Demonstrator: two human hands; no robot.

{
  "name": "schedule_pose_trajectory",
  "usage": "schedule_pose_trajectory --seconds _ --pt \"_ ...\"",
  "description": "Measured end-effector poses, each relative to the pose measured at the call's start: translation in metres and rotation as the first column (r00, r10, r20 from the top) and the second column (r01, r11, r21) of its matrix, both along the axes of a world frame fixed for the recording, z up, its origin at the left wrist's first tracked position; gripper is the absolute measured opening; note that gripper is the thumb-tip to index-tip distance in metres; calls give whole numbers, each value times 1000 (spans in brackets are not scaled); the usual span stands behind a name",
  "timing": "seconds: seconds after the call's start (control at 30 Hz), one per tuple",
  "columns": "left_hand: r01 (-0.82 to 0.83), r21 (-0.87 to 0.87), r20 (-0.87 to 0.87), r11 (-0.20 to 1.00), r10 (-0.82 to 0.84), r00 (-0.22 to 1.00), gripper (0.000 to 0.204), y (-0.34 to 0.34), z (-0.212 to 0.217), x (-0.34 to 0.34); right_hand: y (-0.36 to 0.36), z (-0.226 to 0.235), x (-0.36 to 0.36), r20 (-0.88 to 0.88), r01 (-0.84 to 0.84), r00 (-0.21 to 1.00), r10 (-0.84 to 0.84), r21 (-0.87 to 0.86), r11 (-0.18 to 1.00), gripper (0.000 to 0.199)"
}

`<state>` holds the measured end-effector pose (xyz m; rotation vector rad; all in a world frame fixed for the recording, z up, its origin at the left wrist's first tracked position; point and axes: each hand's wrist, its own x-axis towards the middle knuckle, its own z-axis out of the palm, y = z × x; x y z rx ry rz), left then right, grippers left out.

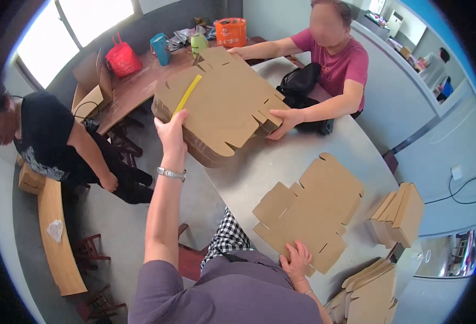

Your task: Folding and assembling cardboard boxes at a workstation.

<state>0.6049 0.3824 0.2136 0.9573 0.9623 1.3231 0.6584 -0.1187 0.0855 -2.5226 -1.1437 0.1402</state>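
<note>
1. Two hands work apart: the left hand [172, 129] grips the edge of a thick stack of flat brown die-cut cardboard blanks [216, 102] bound by a yellow strap [187, 96].
2. The right hand [296, 259] presses, fingers spread, on a single flat brown cardboard blank [308, 208].
3. Both cardboard pieces lie on the grey tabletop [259, 167]; bright windows [60, 27] line the far wall.
</note>
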Motion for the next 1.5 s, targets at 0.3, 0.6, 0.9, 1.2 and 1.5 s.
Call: schedule_pose_trajectory --seconds 0.3,0.6,0.9,1.2,1.5 --pt "128 275 -248 953 -58 967 68 45 85 43 -4 -3 -2 8 -16 1000 16 47 999 45" --pt "378 488 -777 787 193 600 90 44 185 88 -13 -16 -3 65 -29 998 21 124 992 40" --pt "666 562 -824 489 264 501 97 -26 206 113 -13 -16 -3 56 -30 998 23 137 990 41" --pt "814 579 -800 51 228 555 92 -101 187 46 -11 -15 -3 67 -20 998 11 139 990 42" --pt "742 665 -709 -88 240 664 92 -162 114 -22 -4 37 25 -847 503 532 -9 308 808 42"
